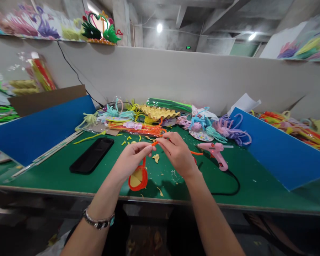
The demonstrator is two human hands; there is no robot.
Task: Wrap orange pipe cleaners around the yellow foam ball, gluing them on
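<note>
An orange pipe cleaner [155, 143] is pinched between the fingertips of both my hands, above the middle of the green table. My left hand [134, 156] is closed on it from the left. From the other side my right hand [176, 151] grips it, with the fingers bent over. Below my left hand hangs an orange fuzzy ring [146, 180] around a flat tan-yellow piece [136, 177], joined to the strand by an orange stem. Another orange end [197, 153] sticks out beyond my right hand; I cannot tell whether it belongs to the same strand.
A pink glue gun [215, 152] lies at right, its black cable [238, 185] trailing forward. At left lies a black phone [92, 156]. Blue boards [48, 124] flank the workspace. Bundled pipe cleaners and a yellow wavy tray [160, 113] line the back. Yellow scraps [156, 158] dot the green table [197, 192].
</note>
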